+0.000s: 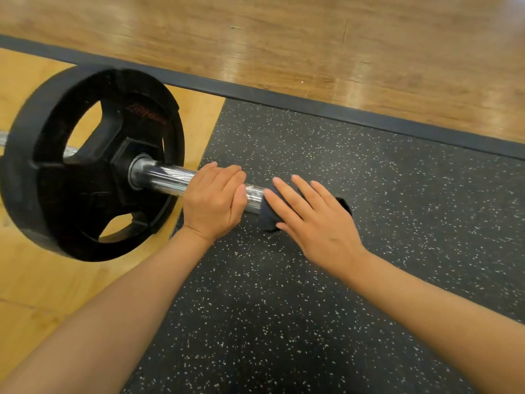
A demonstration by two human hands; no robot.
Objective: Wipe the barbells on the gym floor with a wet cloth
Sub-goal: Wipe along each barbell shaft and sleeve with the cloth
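A barbell lies on the floor with a black weight plate (85,163) at the left and its chrome sleeve (162,177) sticking out to the right. My left hand (214,201) is wrapped around the sleeve near its outer end. A dark blue cloth (270,214) covers the tip of the sleeve. My right hand (315,220) lies flat on the cloth with its fingers spread and straight, pressing it against the bar's end. Most of the cloth is hidden under that hand.
The plate rests on a yellow wooden platform (37,280). The sleeve end hangs over black speckled rubber matting (369,166). A dark border strip (312,105) separates the mat from polished wood flooring (284,38) at the back.
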